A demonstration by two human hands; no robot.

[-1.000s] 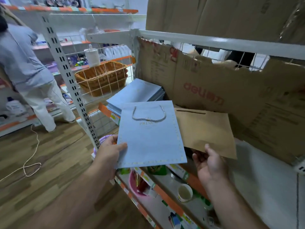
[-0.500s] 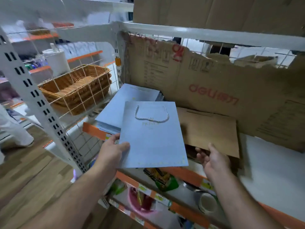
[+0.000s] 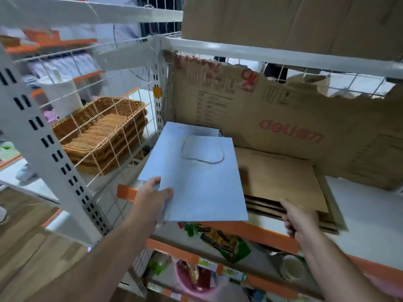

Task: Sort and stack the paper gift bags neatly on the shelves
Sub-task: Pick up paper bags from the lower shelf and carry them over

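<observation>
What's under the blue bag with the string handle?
A blue stack peeks out beyond the held bag, lying on the shelf. The left hand pinches the bag's corner. The stack's depth is covered.

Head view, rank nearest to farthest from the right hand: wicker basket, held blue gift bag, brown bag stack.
1. brown bag stack: just ahead, its front edge at the right hand.
2. blue gift bag: to the left, held by the left hand.
3. wicker basket: far left, farther back.

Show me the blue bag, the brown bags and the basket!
blue bag [image 3: 202, 188], head view, middle of its front face
brown bags [image 3: 277, 182], head view, flat face of the top bag
basket [image 3: 104, 129], head view, woven bottom inside
</observation>
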